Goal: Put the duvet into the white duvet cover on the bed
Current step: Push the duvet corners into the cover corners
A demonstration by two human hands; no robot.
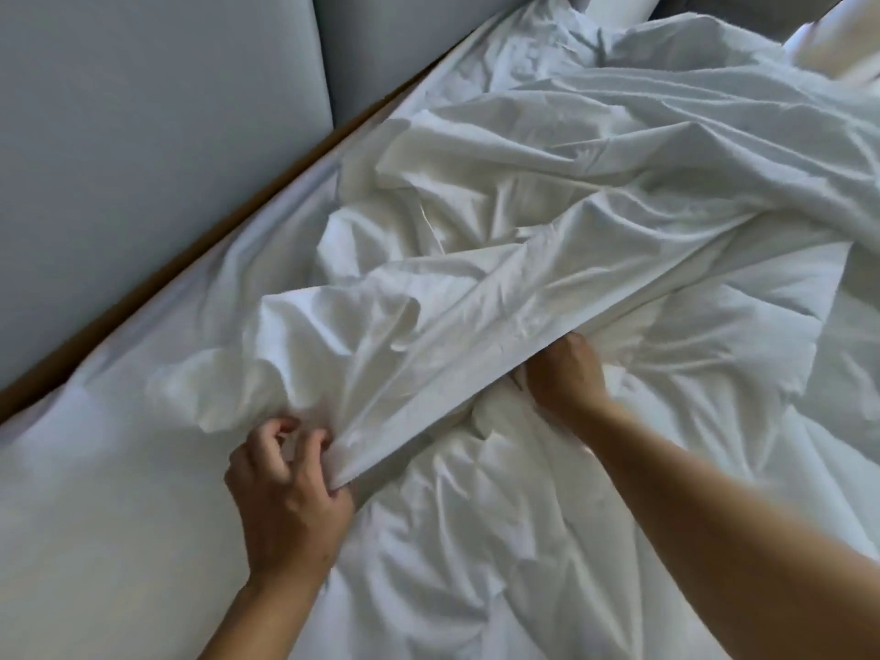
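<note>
**A:** Your left hand (285,497) pinches the edge of the cover (476,288) and lifts it up.

**B:** And my right hand (564,373)?

**A:** It goes in under that edge. Its fingers are hidden, so I can't tell if they hold anything.

**B:** Where is the duvet (476,540)?

**A:** It lies puffy on the bed (85,516), under your arms. Part of it is under the lifted cover. I think most of it is not in yet.

**B:** What could go wrong?

**A:** The cover looks thin. If your pinch slips, the opening may flop shut. The cover is all bunched up too, so the duvet could get stuck in a fold.

**B:** Is anything in my way?

**A:** The grey headboard (143,135) is close on your left. A pillow (619,7) sits at the far end. The crumpled cover lies between you and it.
</note>
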